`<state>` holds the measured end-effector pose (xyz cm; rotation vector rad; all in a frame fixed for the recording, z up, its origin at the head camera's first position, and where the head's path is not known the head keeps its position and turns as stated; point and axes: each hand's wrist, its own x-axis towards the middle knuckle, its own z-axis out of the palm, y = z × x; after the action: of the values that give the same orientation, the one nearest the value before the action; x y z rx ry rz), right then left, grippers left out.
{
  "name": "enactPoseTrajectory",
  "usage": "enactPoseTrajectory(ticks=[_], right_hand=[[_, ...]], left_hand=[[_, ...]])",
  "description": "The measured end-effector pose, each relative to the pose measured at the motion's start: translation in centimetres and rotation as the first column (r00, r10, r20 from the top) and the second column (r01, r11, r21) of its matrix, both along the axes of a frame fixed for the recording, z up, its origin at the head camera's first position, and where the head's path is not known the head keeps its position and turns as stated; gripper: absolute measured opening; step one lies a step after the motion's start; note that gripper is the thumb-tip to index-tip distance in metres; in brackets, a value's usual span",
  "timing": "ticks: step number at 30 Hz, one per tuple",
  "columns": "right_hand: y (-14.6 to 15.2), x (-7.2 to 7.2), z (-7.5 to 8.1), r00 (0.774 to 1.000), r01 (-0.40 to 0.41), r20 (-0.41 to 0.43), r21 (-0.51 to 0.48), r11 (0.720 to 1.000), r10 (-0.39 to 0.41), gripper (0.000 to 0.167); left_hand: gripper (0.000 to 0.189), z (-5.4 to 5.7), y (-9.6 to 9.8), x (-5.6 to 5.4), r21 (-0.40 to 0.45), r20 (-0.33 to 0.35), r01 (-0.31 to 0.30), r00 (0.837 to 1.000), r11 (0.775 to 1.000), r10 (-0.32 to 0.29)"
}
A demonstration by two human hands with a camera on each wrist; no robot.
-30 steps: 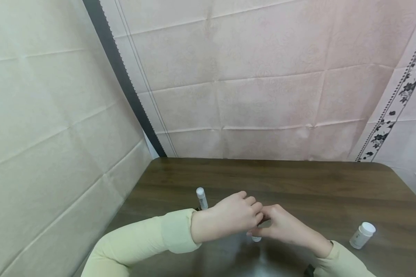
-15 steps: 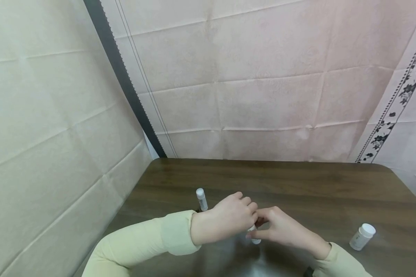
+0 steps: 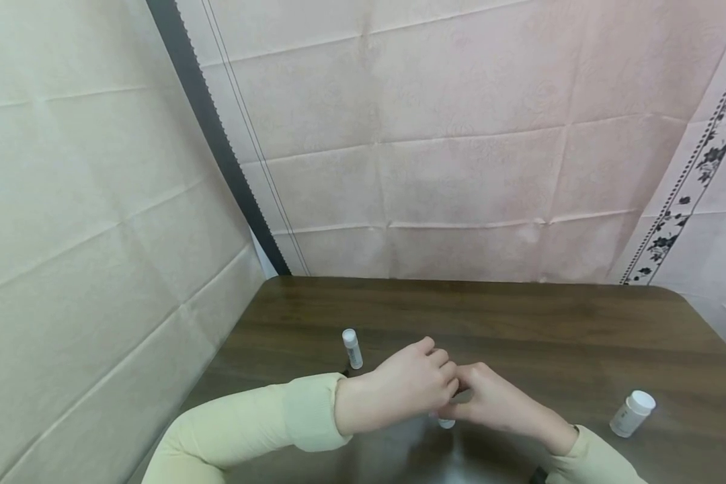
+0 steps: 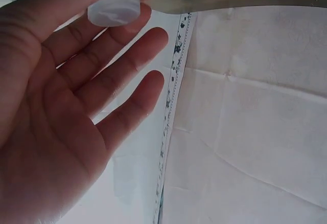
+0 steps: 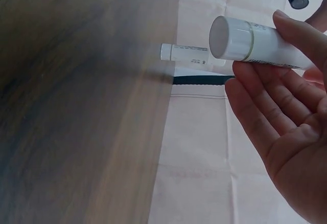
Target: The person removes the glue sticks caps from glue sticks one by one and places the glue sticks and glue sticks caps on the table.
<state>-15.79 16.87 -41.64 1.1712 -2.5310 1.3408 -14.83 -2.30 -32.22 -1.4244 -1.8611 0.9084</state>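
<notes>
Hands (image 3: 399, 383) (image 3: 496, 398) closer together over brown table (image 3: 520, 323) before pale cloth (image 3: 460, 181)

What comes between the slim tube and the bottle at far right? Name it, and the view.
The left hand and the right hand, which grips a white tube; the head view shows them.

Three white containers (image 3: 352, 349) (image 3: 632, 413) (image 5: 260, 42), two hands (image 3: 402, 388) (image 3: 501, 403), one table (image 3: 472, 310).

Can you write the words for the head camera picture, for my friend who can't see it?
A person's left hand and right hand meet above a dark wooden table, mostly hiding a small white container. A slim white tube stands to the left, a white bottle to the right, and pale cloth hangs behind.
</notes>
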Motion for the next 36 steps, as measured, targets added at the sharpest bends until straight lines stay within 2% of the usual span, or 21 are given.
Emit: enactPoseTrajectory(ticks=[5, 8, 12, 16, 22, 27, 32, 34, 36], right_hand=[[0.2, -0.2, -0.2, 1.000, 0.001, 0.005, 0.005, 1.000, -0.002, 0.013], [0.3, -0.3, -0.3, 1.000, -0.004, 0.018, 0.003, 1.000, 0.004, 0.013], [0.4, -0.4, -0.5, 0.999, -0.027, 0.031, -0.012, 1.000, 0.028, 0.015], [0.4, -0.4, -0.6, 0.997, -0.053, 0.045, -0.032, 0.998, 0.054, 0.016], [0.4, -0.4, -0.6, 0.996, -0.070, 0.045, -0.045, 0.997, 0.072, 0.014], [0.6, -0.4, -0.6, 0.998, -0.053, 0.039, -0.033, 0.998, 0.054, 0.016], [0.9, -0.4, -0.5, 0.999, -0.018, 0.039, -0.009, 1.000, 0.019, 0.016], [1.2, -0.3, -0.5, 0.999, -0.003, 0.044, -0.005, 1.000, 0.004, 0.016], [1.6, -0.1, -0.6, 0.999, 0.010, 0.045, -0.009, 1.000, -0.010, 0.017]], left_hand=[[0.005, 1.0, -0.3, -0.1, -0.010, 0.041, -0.042, 0.998, 0.999, 0.042], [0.005, 1.9, -0.4, -0.4, 0.000, 0.053, -0.045, 0.998, 0.999, 0.045], [0.005, 3.2, -0.8, -0.9, 0.068, 0.053, 0.004, 0.999, 0.998, -0.008], [0.010, 4.1, -1.0, -1.4, 0.156, 0.063, 0.064, 0.995, 0.986, -0.074], [0.013, 4.4, -1.1, -1.9, 0.208, 0.077, 0.102, 0.990, 0.973, -0.120], [0.010, 4.1, -1.2, -2.5, 0.259, 0.109, 0.082, 0.988, 0.962, -0.114], [0.010, 3.7, -2.1, -3.6, 0.367, 0.187, 0.030, 0.977, 0.930, -0.105], [0.016, 3.5, -3.0, -4.1, 0.422, 0.260, -0.013, 0.960, 0.907, -0.107], [0.020, 3.0, -4.3, -4.6, 0.484, 0.342, -0.078, 0.934, 0.872, -0.106]])
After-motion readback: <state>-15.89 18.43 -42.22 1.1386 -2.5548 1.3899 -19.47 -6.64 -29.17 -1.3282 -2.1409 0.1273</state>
